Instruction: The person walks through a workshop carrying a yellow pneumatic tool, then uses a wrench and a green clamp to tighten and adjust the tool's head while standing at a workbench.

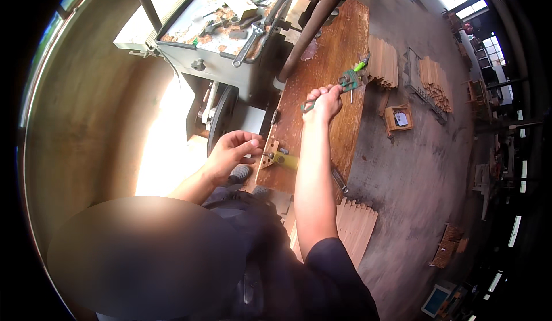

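My right hand (325, 103) is closed around a green metal tool (349, 80) over the brown wooden bench. One green end sticks out on each side of the fist; its exact kind is unclear. Near the bench's left edge, my left hand (236, 151) has its fingers curled and thumb close to the index finger; anything between them is too small to tell. Just right of those fingertips lies a small wooden block with holes (269, 154), beside a yellow object (286, 160). A wrench (339, 180) rests by my right forearm.
At the upper left stands a machine table (178, 38) strewn with tools and shavings, an adjustable wrench (249, 45) at its edge. A brown pole (313, 27) slants over the bench (339, 45). Stacked wood strips (382, 62) and a wooden box (398, 118) sit to the right.
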`<action>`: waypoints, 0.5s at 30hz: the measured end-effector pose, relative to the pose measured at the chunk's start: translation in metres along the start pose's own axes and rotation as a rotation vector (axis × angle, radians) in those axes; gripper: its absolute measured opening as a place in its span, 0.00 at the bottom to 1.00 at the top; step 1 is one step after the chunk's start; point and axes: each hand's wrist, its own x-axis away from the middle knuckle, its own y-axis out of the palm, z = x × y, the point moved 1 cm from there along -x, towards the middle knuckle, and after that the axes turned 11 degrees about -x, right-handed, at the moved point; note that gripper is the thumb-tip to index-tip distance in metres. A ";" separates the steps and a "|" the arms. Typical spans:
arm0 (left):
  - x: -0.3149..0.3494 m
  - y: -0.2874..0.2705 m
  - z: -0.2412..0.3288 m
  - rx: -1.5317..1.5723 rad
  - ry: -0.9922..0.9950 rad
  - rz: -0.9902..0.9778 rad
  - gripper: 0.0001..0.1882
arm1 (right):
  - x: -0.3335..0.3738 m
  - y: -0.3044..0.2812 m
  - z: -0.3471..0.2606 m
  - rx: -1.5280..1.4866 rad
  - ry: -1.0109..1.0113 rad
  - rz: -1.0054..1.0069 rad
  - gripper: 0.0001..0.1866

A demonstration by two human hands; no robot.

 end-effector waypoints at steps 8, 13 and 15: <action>0.021 -0.060 -0.025 0.059 -0.113 0.170 0.13 | -0.019 0.032 0.028 0.207 0.077 -0.351 0.20; 0.002 -0.054 -0.007 0.058 -0.041 0.159 0.12 | -0.017 0.031 0.033 0.371 0.196 -0.372 0.21; -0.009 -0.048 0.008 0.013 -0.019 0.152 0.16 | -0.017 0.024 0.023 0.429 0.186 -0.426 0.22</action>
